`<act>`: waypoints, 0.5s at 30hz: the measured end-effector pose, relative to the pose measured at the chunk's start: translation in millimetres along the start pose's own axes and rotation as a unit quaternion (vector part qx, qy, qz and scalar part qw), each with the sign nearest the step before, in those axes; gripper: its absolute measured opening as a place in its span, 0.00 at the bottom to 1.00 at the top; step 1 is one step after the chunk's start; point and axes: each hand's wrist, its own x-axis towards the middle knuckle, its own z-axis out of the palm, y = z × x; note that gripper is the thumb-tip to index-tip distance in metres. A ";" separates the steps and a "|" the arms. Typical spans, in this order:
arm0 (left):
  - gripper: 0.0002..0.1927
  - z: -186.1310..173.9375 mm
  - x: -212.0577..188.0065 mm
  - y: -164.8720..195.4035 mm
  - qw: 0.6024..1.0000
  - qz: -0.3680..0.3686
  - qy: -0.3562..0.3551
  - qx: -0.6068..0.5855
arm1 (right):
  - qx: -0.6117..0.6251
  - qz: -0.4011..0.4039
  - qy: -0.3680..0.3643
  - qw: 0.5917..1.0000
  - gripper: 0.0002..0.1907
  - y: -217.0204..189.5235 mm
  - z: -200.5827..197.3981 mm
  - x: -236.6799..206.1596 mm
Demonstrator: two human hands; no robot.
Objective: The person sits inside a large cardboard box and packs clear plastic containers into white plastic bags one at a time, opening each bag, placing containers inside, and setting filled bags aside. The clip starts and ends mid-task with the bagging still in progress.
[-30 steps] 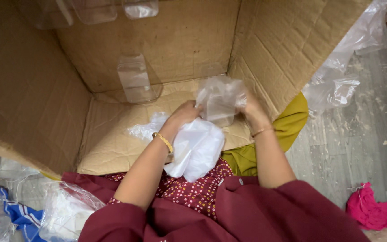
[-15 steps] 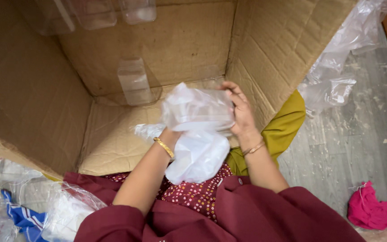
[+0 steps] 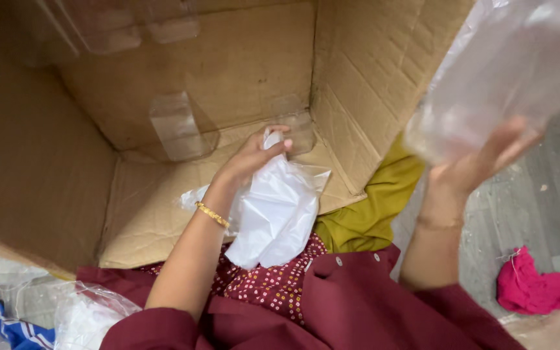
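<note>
A large open cardboard box [image 3: 241, 71] lies on its side in front of me. My left hand [image 3: 252, 155] reaches into it and grips the top of a white plastic-wrapped bundle [image 3: 277, 217] that hangs down over the box's lower flap. My right hand [image 3: 481, 165] is raised to the right, outside the box, and holds up a clear crumpled plastic bag [image 3: 507, 71]. A gold bangle sits on each wrist.
Clear tape strips [image 3: 179, 126] stick to the box's inner walls. Yellow-green cloth [image 3: 371, 214] lies by the box's right flap. A pink cloth [image 3: 533, 288] sits on the grey floor at right. Clear bags and blue-striped fabric [image 3: 21, 330] lie at lower left.
My right hand has pulled the clear plastic bag off the white bundle and swung it up to the right, out of the box. My left hand stays on the bundle.
</note>
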 end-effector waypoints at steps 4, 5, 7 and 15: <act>0.27 -3.4 -6.6 5.5 1.000 0.004 0.002 0.017 | -0.009 0.297 0.078 0.952 0.39 80.0 -29.0 88.1; 0.24 -4.0 -7.0 3.4 1.000 -0.003 0.007 0.021 | -0.003 0.385 0.090 0.919 0.37 98.5 -30.1 107.2; 0.19 -6.0 -6.5 -1.5 0.999 -0.016 0.019 0.031 | 0.089 0.408 0.097 0.903 0.32 126.6 -23.9 147.7; 0.12 -4.9 -1.7 -4.4 0.996 -0.013 0.039 -0.080 | 0.073 0.063 0.013 0.995 0.13 61.3 41.6 145.4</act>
